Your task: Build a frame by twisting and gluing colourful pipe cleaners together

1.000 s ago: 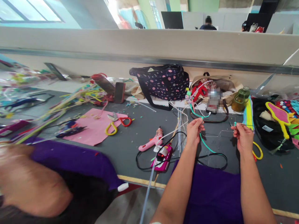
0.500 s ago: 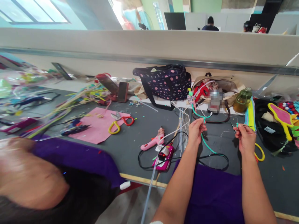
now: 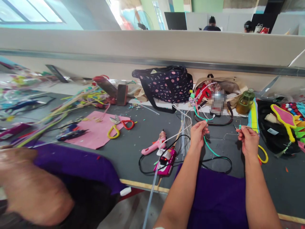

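Observation:
My left hand (image 3: 199, 132) is closed in a pinch on a green pipe cleaner (image 3: 209, 147), whose tail curves down toward the grey tabletop. At the fingertips of my right hand (image 3: 248, 137) a small green piece (image 3: 240, 127) shows, pinched between thumb and finger. A thin dark line sticks out to the right of that hand; its kind is too fine to make out. Below and between the hands runs a thin bent wire (image 3: 223, 138). Yellow-handled scissors (image 3: 263, 154) lie partly hidden behind my right wrist.
Left of my arms lie a pink glue gun (image 3: 153, 145), a magenta power box (image 3: 168, 167) with black cable, and scissors (image 3: 113, 131) on pink paper (image 3: 91, 140). Behind stand a dotted bag (image 3: 168, 84) and a green bottle (image 3: 245, 101). A co-worker's arm (image 3: 35, 187) is at left.
The whole view has shifted slightly, so the table things sit a little further left. Both my hands keep their pinches. The co-worker's arm at left has moved.

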`<action>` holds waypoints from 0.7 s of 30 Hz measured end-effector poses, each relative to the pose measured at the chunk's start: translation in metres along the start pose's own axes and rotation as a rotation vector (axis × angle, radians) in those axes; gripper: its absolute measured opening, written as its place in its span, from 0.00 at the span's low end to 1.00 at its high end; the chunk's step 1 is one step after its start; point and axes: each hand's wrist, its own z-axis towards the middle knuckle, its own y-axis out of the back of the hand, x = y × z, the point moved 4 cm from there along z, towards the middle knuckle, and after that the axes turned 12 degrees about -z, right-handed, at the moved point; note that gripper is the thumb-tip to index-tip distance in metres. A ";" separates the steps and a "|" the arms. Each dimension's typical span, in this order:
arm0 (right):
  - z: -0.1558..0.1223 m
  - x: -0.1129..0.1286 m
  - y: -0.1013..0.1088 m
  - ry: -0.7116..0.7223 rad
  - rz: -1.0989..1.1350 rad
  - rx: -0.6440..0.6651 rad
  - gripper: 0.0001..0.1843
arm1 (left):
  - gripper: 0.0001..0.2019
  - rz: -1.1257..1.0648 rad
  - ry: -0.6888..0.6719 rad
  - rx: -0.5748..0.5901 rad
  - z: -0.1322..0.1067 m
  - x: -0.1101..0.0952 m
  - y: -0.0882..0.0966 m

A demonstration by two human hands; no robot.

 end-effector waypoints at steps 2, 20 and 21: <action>0.000 0.000 0.000 -0.003 0.005 0.000 0.13 | 0.16 -0.007 0.001 0.016 -0.001 -0.001 -0.001; 0.000 -0.001 0.000 -0.023 0.001 0.005 0.13 | 0.17 0.008 -0.021 -0.011 0.000 -0.001 0.000; -0.001 -0.001 0.000 -0.027 0.004 0.005 0.13 | 0.17 0.008 -0.022 -0.012 0.000 -0.001 0.000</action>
